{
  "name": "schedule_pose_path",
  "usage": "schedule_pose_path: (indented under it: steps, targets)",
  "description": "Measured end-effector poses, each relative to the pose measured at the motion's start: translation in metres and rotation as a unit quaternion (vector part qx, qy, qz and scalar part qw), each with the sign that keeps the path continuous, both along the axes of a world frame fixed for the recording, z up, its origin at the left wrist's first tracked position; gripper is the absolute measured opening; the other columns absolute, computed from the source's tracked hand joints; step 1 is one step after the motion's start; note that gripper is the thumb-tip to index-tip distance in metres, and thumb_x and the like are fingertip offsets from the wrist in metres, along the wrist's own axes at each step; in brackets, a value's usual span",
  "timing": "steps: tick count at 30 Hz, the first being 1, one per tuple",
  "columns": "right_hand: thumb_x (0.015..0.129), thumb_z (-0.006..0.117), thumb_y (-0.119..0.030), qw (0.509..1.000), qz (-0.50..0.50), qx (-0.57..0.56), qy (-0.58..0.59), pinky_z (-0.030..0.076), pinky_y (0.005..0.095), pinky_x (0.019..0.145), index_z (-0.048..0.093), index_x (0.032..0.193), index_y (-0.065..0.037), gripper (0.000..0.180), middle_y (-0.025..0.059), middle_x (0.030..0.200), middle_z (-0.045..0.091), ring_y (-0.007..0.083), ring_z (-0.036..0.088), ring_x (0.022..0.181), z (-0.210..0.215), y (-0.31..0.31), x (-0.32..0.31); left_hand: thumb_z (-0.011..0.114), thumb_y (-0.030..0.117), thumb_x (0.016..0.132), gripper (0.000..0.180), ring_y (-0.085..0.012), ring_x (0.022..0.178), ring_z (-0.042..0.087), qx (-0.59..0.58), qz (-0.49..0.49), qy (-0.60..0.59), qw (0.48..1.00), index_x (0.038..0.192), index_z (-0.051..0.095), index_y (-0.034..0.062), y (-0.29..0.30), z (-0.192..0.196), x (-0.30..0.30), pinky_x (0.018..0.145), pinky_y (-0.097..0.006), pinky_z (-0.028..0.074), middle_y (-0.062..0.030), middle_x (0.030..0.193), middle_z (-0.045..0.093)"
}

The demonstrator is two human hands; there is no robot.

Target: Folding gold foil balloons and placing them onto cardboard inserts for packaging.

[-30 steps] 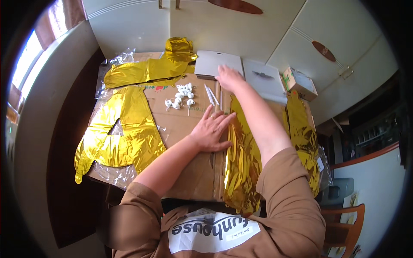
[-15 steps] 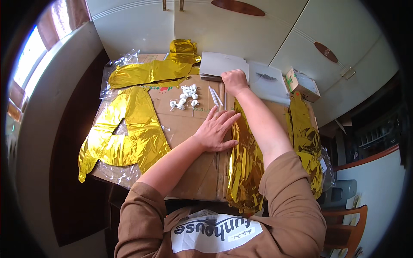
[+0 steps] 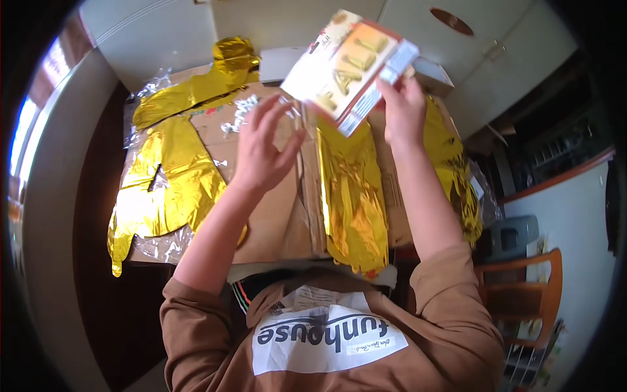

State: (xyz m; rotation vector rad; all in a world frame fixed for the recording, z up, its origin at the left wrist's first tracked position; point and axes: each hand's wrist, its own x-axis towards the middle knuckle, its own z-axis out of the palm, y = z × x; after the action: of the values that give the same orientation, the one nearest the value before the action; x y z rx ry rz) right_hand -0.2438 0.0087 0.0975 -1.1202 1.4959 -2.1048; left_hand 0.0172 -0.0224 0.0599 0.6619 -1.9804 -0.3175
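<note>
In my raised right hand [image 3: 403,110] is a printed card [image 3: 343,75], pinched at its right edge and tilted, showing pictures of gold letter balloons. My left hand [image 3: 264,147] is lifted with its fingers apart, holding nothing, to the left of the card. Just past its fingers lie several small white ribbon rolls [image 3: 243,110], blurred. Thin white straws [image 3: 294,110] are partly covered by the card. A flat gold foil balloon [image 3: 354,202] runs down the middle below the card. An A-shaped gold foil balloon [image 3: 186,173] lies at the left.
Flattened cardboard [image 3: 268,219] covers the table. Another gold foil balloon [image 3: 189,97] lies at the far left, and one more [image 3: 444,157] at the right. A small box [image 3: 434,73] stands at the back right. A wooden chair [image 3: 552,281] and a grey stool [image 3: 513,236] are at the right.
My right hand has picked up the card from the back of the table and turned it picture side up. My left hand has risen off the cardboard and moved left. The view has shifted.
</note>
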Motion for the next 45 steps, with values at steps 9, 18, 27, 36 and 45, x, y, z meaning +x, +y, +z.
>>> schedule_pose_path:
  steps: [9,18,27,36,45]
  targets:
    - [0.102,0.066,-0.022,0.892,0.12,0.172,-0.401,0.063,0.0425,0.079,0.057,0.127,-0.007,0.03,0.0107,0.112,0.07,0.0268,0.074,0.09,-0.079,0.19,0.079,0.075,0.029,0.089,0.044,-0.0352,0.125,0.057,0.009,-0.152,-0.224,0.963,0.127,0.066,0.0088,0.074,-0.003,-0.024,0.107,-0.048,0.043,-0.013,0.13,0.064]
    - [0.105,0.059,-0.034,0.825,0.255,0.37,-0.342,0.063,0.0358,0.073,0.06,0.118,0.0,0.036,0.0179,0.101,0.074,0.0213,0.074,0.078,-0.052,0.275,0.027,0.072,0.027,0.091,0.044,-0.0293,0.135,0.053,-0.017,-0.204,-0.281,0.937,0.13,0.066,0.0079,0.055,-0.063,-0.043,0.12,-0.054,0.031,-0.0102,0.14,0.062]
    - [0.102,0.064,-0.042,0.874,0.11,0.454,-0.135,0.055,0.0255,0.062,0.069,0.104,0.0,0.043,0.0086,0.085,0.073,0.0134,0.068,0.067,-0.102,0.317,0.026,0.071,0.022,0.09,0.041,-0.0292,0.138,0.052,-0.019,-0.234,-0.321,0.917,0.129,0.067,0.0095,0.048,-0.051,-0.053,0.123,-0.057,0.028,-0.0099,0.14,0.062]
    - [0.096,0.075,-0.021,0.868,0.145,0.25,-0.403,0.058,0.0303,0.075,0.071,0.11,0.0,0.026,0.0071,0.1,0.074,0.014,0.071,0.084,-0.144,0.299,0.071,0.07,0.01,0.084,0.037,-0.0345,0.121,0.061,-0.029,-0.299,-0.246,0.922,0.121,0.068,0.0064,0.046,-0.056,-0.058,0.108,-0.047,0.045,-0.0144,0.13,0.064]
    - [0.095,0.074,-0.016,0.875,0.205,0.289,-0.329,0.053,0.0265,0.083,0.073,0.11,0.001,0.022,0.0041,0.101,0.074,0.0096,0.067,0.09,-0.144,0.367,0.058,0.076,0.02,0.082,0.037,-0.0331,0.12,0.06,-0.031,-0.339,-0.237,0.91,0.116,0.07,0.0072,0.096,-0.052,-0.051,0.108,-0.047,0.045,-0.0131,0.125,0.063]
